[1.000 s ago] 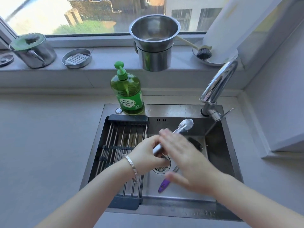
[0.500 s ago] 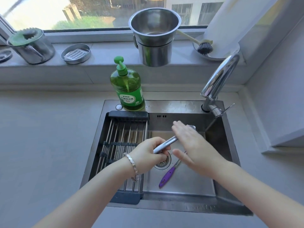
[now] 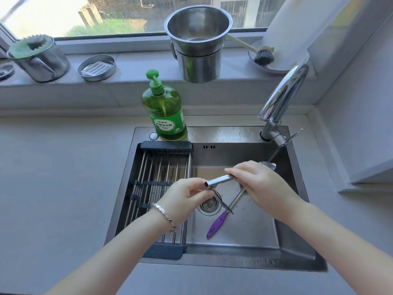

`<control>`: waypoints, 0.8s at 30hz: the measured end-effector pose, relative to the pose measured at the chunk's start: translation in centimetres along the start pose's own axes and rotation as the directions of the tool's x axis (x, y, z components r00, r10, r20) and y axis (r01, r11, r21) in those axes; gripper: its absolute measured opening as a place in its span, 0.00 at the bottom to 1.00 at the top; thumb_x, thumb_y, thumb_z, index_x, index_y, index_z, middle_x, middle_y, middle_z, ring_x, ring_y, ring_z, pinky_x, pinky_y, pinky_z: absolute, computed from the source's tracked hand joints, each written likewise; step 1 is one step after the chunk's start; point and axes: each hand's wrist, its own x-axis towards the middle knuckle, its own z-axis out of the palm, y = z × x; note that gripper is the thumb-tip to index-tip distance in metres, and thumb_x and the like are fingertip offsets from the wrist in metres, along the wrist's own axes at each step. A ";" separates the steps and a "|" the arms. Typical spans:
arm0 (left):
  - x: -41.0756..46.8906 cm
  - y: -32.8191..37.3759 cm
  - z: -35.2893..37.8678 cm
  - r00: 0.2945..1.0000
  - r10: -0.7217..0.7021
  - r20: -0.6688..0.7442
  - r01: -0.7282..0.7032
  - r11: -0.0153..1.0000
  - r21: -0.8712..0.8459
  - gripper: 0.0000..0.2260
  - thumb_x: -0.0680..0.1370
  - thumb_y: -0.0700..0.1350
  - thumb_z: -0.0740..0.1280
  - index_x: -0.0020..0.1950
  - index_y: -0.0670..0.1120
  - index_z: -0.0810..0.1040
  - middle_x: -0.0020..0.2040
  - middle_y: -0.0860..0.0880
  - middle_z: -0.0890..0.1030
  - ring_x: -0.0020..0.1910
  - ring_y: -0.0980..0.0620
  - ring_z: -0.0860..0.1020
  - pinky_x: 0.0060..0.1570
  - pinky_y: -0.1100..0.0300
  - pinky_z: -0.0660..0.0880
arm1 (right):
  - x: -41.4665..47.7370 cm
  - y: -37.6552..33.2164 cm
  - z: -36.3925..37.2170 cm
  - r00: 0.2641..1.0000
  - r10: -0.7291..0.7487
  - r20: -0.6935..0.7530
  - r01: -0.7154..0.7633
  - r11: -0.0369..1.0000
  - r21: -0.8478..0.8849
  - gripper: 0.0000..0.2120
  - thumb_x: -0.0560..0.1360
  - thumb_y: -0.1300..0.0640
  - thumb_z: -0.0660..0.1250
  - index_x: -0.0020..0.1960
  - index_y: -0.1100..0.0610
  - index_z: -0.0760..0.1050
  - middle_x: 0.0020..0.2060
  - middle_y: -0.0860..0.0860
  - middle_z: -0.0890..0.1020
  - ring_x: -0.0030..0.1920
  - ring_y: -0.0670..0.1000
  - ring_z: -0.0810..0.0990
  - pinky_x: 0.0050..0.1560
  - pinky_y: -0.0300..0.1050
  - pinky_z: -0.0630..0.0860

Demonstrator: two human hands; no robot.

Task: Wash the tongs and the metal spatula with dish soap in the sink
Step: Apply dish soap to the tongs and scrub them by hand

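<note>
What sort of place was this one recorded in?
Most likely a home kitchen, at a counter under a window. A steel sink with a faucet, a green dish soap bottle on its back rim, and a drying rack laid across the basin point to that.

daylit window (image 3: 127,15) above a grey sill (image 3: 138,67), grey countertop (image 3: 53,177), pale wall (image 3: 361,124) at right.

Hands (image 3: 185,199) (image 3: 263,184) grip the tongs (image 3: 221,179) over the sink (image 3: 223,133) (spatula (image 3: 219,222) below).
</note>
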 end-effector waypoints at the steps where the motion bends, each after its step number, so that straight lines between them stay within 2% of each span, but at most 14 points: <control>1: 0.0 -0.1 0.2 0.999 0.025 -0.030 -0.024 0.999 0.024 0.06 0.74 0.41 0.69 0.49 0.42 0.82 0.37 0.55 0.81 0.31 0.67 0.77 0.35 0.75 0.73 | 0.1 -0.2 -0.1 1.000 -0.002 0.009 0.002 1.000 -0.006 0.17 0.73 0.63 0.55 0.53 0.64 0.80 0.43 0.54 0.83 0.43 0.52 0.77 0.45 0.40 0.72; 3: 0.0 -0.1 0.7 0.993 0.063 -0.102 -0.056 0.996 0.071 0.06 0.72 0.41 0.71 0.46 0.40 0.82 0.37 0.52 0.82 0.34 0.64 0.80 0.40 0.71 0.77 | 0.2 -0.5 -0.3 0.999 0.023 0.035 -0.022 1.000 -0.020 0.18 0.72 0.63 0.55 0.54 0.64 0.80 0.43 0.55 0.83 0.42 0.55 0.80 0.42 0.45 0.77; 5: 0.2 0.0 0.9 0.982 0.081 -0.169 -0.065 0.993 0.095 0.07 0.72 0.41 0.71 0.45 0.37 0.82 0.37 0.47 0.84 0.35 0.59 0.82 0.42 0.63 0.80 | 0.5 -0.8 -0.4 0.997 0.066 0.031 -0.066 0.998 -0.005 0.18 0.73 0.63 0.55 0.55 0.63 0.80 0.44 0.55 0.83 0.42 0.57 0.81 0.40 0.48 0.79; 7: 0.2 0.3 1.1 0.979 0.081 -0.189 -0.065 0.994 0.090 0.08 0.72 0.41 0.71 0.45 0.36 0.82 0.38 0.43 0.85 0.38 0.52 0.83 0.43 0.55 0.81 | 0.5 -1.9 -0.2 0.995 0.099 0.010 -0.100 0.994 0.052 0.18 0.76 0.56 0.56 0.57 0.63 0.79 0.48 0.56 0.83 0.48 0.55 0.80 0.47 0.51 0.79; 8: 0.2 0.3 1.2 0.979 0.087 -0.186 -0.071 0.993 0.092 0.07 0.72 0.39 0.71 0.44 0.35 0.82 0.36 0.44 0.84 0.37 0.53 0.83 0.43 0.57 0.81 | 0.5 -2.9 0.1 0.995 0.095 0.037 -0.098 0.991 0.089 0.21 0.78 0.51 0.55 0.59 0.64 0.77 0.52 0.57 0.82 0.53 0.53 0.78 0.56 0.51 0.75; 9: 0.2 0.3 1.3 0.978 0.098 -0.183 -0.081 0.992 0.099 0.04 0.72 0.37 0.71 0.43 0.35 0.82 0.33 0.47 0.83 0.35 0.59 0.82 0.41 0.63 0.80 | 0.3 -4.1 0.5 0.994 0.070 0.080 -0.079 0.990 0.118 0.26 0.80 0.47 0.51 0.62 0.65 0.74 0.56 0.58 0.80 0.58 0.53 0.75 0.63 0.47 0.69; 11: 0.0 0.4 1.6 0.977 0.104 -0.186 -0.086 0.991 0.102 0.03 0.72 0.32 0.69 0.41 0.35 0.82 0.30 0.56 0.79 0.30 0.67 0.78 0.35 0.73 0.75 | 0.1 -6.0 0.9 0.987 0.014 0.158 -0.039 0.988 0.152 0.31 0.81 0.44 0.44 0.67 0.67 0.68 0.64 0.60 0.75 0.66 0.54 0.70 0.71 0.45 0.57; 13: -0.3 0.4 1.6 0.973 0.122 -0.196 -0.106 0.990 0.088 0.02 0.72 0.33 0.69 0.41 0.36 0.82 0.31 0.56 0.80 0.31 0.63 0.79 0.35 0.70 0.76 | 0.2 -5.7 0.9 0.983 0.025 0.182 -0.051 0.989 0.137 0.34 0.80 0.42 0.42 0.69 0.67 0.66 0.67 0.60 0.71 0.69 0.53 0.66 0.72 0.43 0.53; 15: -0.4 0.4 1.3 0.970 0.134 -0.202 -0.122 0.990 0.072 0.03 0.72 0.37 0.71 0.42 0.37 0.83 0.32 0.51 0.82 0.34 0.54 0.82 0.38 0.60 0.80 | 0.0 -4.4 0.8 0.979 0.142 0.148 -0.158 0.982 0.103 0.39 0.78 0.36 0.38 0.70 0.65 0.64 0.71 0.59 0.66 0.72 0.52 0.61 0.73 0.42 0.49; 17: -0.4 0.3 1.1 0.970 0.121 -0.213 -0.113 0.992 0.051 0.06 0.72 0.39 0.72 0.42 0.36 0.82 0.34 0.44 0.83 0.35 0.49 0.82 0.39 0.54 0.80 | -0.4 -4.0 0.7 0.964 0.231 0.134 -0.243 0.967 0.078 0.44 0.75 0.32 0.36 0.72 0.64 0.61 0.73 0.58 0.62 0.74 0.50 0.56 0.74 0.42 0.46; 20: -0.5 0.4 1.2 0.978 0.081 -0.193 -0.077 0.997 0.027 0.06 0.71 0.39 0.72 0.42 0.36 0.82 0.37 0.42 0.84 0.37 0.48 0.83 0.41 0.53 0.81 | -0.8 -5.9 1.4 0.977 0.099 0.190 -0.112 0.992 0.062 0.38 0.77 0.35 0.42 0.72 0.64 0.59 0.72 0.59 0.63 0.73 0.54 0.58 0.73 0.47 0.51; 22: -0.6 0.6 1.3 0.990 -0.011 -0.144 -0.003 0.996 -0.092 0.04 0.73 0.37 0.69 0.41 0.36 0.80 0.36 0.44 0.84 0.36 0.49 0.84 0.39 0.55 0.82 | -0.9 -5.6 1.4 0.981 0.035 0.192 -0.047 0.997 0.059 0.37 0.77 0.36 0.43 0.72 0.64 0.58 0.72 0.58 0.62 0.73 0.52 0.56 0.74 0.45 0.49; 24: -0.6 0.9 1.2 0.989 -0.125 -0.084 0.101 0.962 -0.253 0.06 0.75 0.37 0.67 0.40 0.35 0.78 0.31 0.47 0.84 0.32 0.52 0.84 0.35 0.59 0.82 | -1.2 -4.1 1.1 0.977 0.141 0.163 -0.152 0.986 0.061 0.42 0.75 0.32 0.39 0.74 0.63 0.56 0.74 0.56 0.58 0.75 0.49 0.50 0.74 0.43 0.46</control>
